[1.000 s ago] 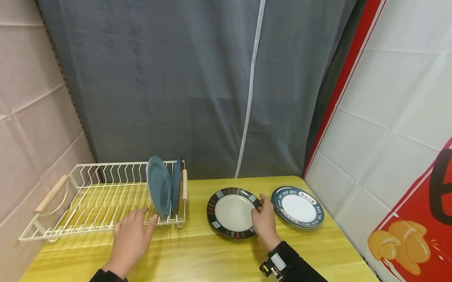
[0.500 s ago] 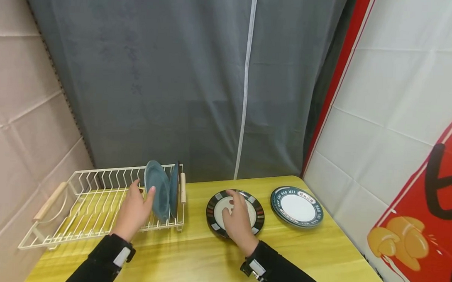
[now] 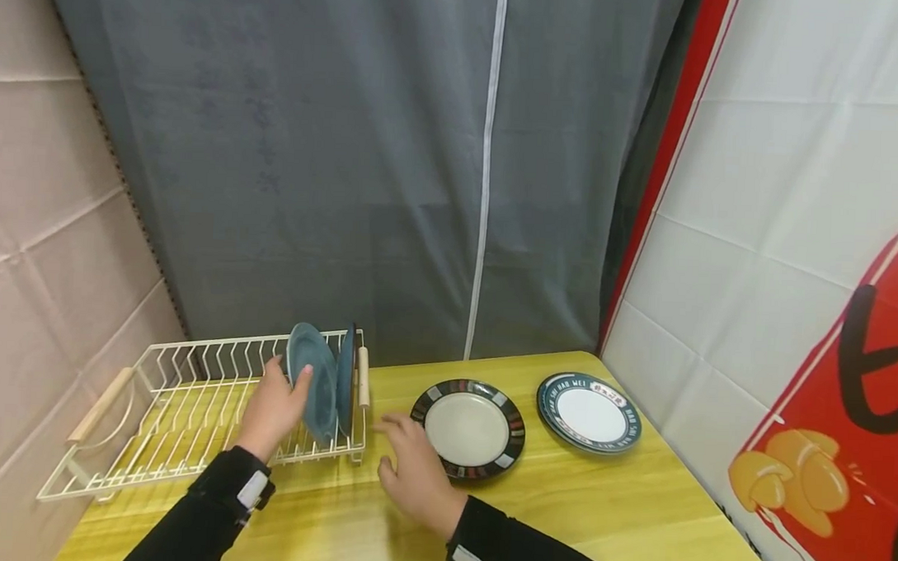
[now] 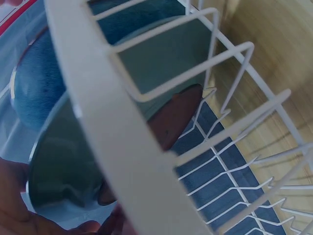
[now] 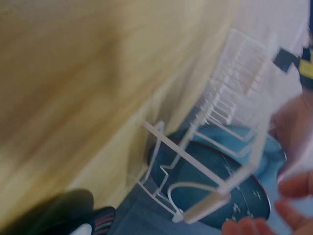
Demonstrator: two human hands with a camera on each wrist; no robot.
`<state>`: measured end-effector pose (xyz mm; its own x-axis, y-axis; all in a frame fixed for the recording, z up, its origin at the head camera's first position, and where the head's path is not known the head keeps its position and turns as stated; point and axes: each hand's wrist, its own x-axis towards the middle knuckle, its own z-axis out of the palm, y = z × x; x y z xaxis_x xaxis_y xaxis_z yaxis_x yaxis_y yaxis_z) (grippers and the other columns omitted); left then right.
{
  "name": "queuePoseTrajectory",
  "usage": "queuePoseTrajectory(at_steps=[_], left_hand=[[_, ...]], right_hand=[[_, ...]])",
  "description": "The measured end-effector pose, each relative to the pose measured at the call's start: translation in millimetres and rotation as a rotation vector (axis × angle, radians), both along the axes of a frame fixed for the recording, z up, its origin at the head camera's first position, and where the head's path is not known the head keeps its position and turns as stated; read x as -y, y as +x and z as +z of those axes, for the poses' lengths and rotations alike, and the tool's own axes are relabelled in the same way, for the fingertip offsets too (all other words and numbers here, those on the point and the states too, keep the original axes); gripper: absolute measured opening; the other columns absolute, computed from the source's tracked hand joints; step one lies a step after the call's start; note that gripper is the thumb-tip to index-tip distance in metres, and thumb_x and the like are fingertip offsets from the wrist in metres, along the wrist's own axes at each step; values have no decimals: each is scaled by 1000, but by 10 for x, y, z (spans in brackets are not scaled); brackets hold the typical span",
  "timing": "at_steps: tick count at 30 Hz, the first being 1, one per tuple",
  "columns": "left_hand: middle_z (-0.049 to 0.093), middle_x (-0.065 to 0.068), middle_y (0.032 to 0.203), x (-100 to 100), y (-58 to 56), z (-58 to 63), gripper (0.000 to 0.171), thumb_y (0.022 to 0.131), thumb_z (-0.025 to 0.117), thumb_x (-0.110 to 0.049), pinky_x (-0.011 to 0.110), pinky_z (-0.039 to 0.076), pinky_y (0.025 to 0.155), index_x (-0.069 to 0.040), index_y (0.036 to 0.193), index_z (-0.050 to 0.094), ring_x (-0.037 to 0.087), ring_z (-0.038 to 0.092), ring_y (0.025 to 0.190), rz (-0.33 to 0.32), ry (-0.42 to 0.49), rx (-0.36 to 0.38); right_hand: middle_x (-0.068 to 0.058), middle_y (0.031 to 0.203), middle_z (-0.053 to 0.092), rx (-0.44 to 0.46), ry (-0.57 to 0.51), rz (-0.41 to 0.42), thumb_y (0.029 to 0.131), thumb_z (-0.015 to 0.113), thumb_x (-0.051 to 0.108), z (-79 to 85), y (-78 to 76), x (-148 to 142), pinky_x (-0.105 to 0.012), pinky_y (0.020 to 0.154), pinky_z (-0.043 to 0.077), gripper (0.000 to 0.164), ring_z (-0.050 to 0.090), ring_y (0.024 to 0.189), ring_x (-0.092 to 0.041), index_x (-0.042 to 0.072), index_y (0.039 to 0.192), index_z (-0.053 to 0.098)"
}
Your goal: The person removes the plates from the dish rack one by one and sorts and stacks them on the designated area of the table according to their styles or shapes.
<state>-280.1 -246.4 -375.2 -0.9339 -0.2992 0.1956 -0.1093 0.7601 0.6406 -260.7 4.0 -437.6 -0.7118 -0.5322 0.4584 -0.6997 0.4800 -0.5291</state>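
In the head view my left hand (image 3: 272, 410) is at the near blue plate (image 3: 309, 391), which stands on edge in the white wire dish rack (image 3: 161, 452). The thumb lies over its face and the fingers are at its left side. The left wrist view shows fingers (image 4: 88, 226) around the plate's edge (image 4: 63, 161). Another blue plate (image 3: 346, 380) stands behind it, by the rack's wooden handle (image 3: 364, 377). My right hand (image 3: 420, 482) holds nothing; its fingers reach toward the rack's right end, left of a dark-rimmed plate (image 3: 468, 430).
Two stacked plates (image 3: 591, 412) with teal lettered rims lie flat on the yellow wooden table (image 3: 560, 515) at the right. A grey curtain (image 3: 311, 185) hangs behind. White cloth walls (image 3: 722, 323) stand at both sides, the right one carrying red print.
My left hand has risen from the rack's front edge to the blue plate. My right hand has left the dark-rimmed plate's right rim and crossed leftward toward the rack.
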Motion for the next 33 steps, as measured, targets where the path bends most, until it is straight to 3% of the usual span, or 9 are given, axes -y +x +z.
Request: queuePoseTrajectory(at_steps=[5, 8, 11, 14, 18, 25, 33], left_hand=[[43, 48, 137, -1, -46, -8, 75, 110, 36, -40, 66, 46, 93, 18, 152, 15, 60, 53, 118, -4, -32, 16], [44, 48, 136, -9, -51, 6, 67, 110, 35, -31, 66, 46, 92, 20, 150, 19, 60, 53, 117, -7, -46, 9], [51, 48, 128, -15, -58, 9, 60, 107, 35, -22, 65, 48, 88, 23, 146, 26, 60, 57, 110, 10, -72, -33], [60, 46, 106, -19, -63, -9, 56, 105, 36, -17, 63, 51, 74, 25, 141, 31, 58, 63, 90, 43, -110, -90], [61, 39, 83, -19, -46, -44, 52, 104, 38, -14, 61, 49, 59, 27, 136, 34, 53, 63, 70, 82, -154, -144], [58, 31, 69, -10, 38, -30, 47, 105, 39, -13, 58, 43, 50, 23, 135, 37, 49, 59, 58, 125, -174, -266], [60, 40, 80, -25, 190, 219, 43, 106, 40, -12, 59, 43, 48, 21, 133, 40, 54, 60, 62, 181, -126, -488]], right_hand=[[-11, 155, 44, -160, 211, 119, 93, 66, 9, -152, 17, 66, -43, 110, 42, 59, 45, 140, -26, 9, 149, 50], [-10, 156, 45, -277, 277, 132, 92, 66, 10, -221, 17, 71, -41, 112, 40, 62, 46, 140, -23, 8, 151, 48], [-10, 157, 44, -338, 299, 130, 93, 67, 11, -264, 19, 64, -39, 112, 40, 63, 46, 140, -22, 9, 153, 46], [-9, 160, 40, -338, 314, 135, 93, 68, 13, -277, 27, 64, -38, 114, 37, 67, 43, 142, -21, 10, 155, 43], [-7, 164, 33, -321, 349, 151, 94, 69, 16, -292, 47, 65, -37, 115, 35, 72, 40, 144, -20, 11, 158, 37], [-8, 165, 31, -342, 360, 153, 93, 71, 19, -303, 50, 63, -37, 116, 34, 75, 42, 143, -20, 11, 159, 35], [-12, 162, 37, -351, 339, 143, 91, 72, 16, -278, 44, 14, -38, 114, 36, 74, 44, 141, -22, 10, 157, 39]])
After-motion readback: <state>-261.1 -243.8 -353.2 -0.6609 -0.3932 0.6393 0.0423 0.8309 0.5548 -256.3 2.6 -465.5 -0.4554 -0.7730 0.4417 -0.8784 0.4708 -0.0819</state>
